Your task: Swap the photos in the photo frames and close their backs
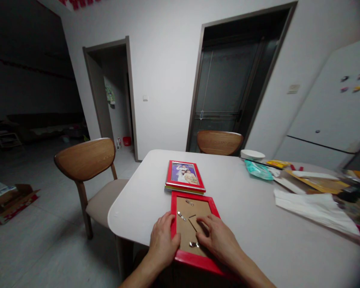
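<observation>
A red picture frame (195, 258) lies face down near the table's front edge, its brown backing board (184, 228) upward. Small metal clips (194, 244) and a cut stand flap show on the board. My left hand (163, 242) grips the frame's left side, thumb on top and fingers along the outer edge. Over the right part of the board is my right hand (217, 238), its fingers bent and its thumb and index fingertip apart, touching the backing by the flap. It hides the board's right edge. Just beyond, a red-framed photo (184, 176) lies face up on another frame.
On the white table (243, 224), to the right, are a white bowl (253, 155), a teal packet (258, 170), white paper (315, 208) and a yellow envelope (315, 180). Wooden chairs stand at the left (85, 160) and far side (219, 143). An open carton (15, 202) lies on the floor.
</observation>
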Action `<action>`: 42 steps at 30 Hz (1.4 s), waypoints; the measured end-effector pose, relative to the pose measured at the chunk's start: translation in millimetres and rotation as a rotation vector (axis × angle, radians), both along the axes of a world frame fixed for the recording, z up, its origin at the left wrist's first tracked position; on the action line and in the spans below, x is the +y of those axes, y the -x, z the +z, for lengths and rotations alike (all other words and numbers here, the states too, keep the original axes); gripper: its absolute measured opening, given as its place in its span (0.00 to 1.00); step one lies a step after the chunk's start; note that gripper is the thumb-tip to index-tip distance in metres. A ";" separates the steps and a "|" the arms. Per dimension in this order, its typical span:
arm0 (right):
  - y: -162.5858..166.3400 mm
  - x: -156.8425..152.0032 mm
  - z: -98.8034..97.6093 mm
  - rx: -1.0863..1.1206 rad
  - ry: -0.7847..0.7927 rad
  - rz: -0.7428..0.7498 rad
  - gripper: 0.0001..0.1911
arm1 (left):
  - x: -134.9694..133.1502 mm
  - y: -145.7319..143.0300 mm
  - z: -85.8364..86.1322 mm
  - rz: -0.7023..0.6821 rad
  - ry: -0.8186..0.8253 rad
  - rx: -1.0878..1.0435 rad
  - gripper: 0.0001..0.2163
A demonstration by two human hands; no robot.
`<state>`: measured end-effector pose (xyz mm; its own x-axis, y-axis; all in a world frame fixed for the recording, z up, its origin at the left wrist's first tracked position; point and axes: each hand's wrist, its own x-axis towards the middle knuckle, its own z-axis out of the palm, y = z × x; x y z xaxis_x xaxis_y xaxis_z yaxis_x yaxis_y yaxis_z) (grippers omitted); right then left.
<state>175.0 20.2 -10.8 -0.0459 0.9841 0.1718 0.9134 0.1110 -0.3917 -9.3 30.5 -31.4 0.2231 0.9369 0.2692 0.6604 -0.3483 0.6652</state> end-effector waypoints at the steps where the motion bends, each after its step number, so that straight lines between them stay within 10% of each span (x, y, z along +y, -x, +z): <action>1: -0.8 1.8 1.0 0.012 0.000 -0.009 0.20 | 0.7 -0.2 0.0 0.003 0.013 -0.014 0.21; 14: 25.7 1.6 45.3 0.245 -0.157 0.076 0.17 | 17.7 6.1 32.0 -0.102 0.413 -0.716 0.16; 22: -30.4 4.5 12.9 -0.021 0.001 -0.206 0.20 | 33.4 86.0 24.6 0.050 0.407 -0.647 0.14; 30: -42.6 10.6 -2.6 -0.048 0.094 -0.267 0.24 | 42.2 99.0 13.5 0.213 0.195 -0.325 0.17; 36: -45.2 6.6 14.5 0.595 0.222 -0.304 0.31 | 18.5 60.2 23.9 0.153 0.014 -0.183 0.19; 42: -28.4 -7.9 47.0 1.248 0.257 -0.217 0.37 | -29.3 -33.7 40.7 -0.336 0.012 -0.100 0.30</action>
<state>203.4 12.3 36.2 0.1717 0.9623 -0.2111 -0.0933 -0.1975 -0.9759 24.4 1.2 9.3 0.4922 0.8191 0.2947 0.4416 -0.5267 0.7264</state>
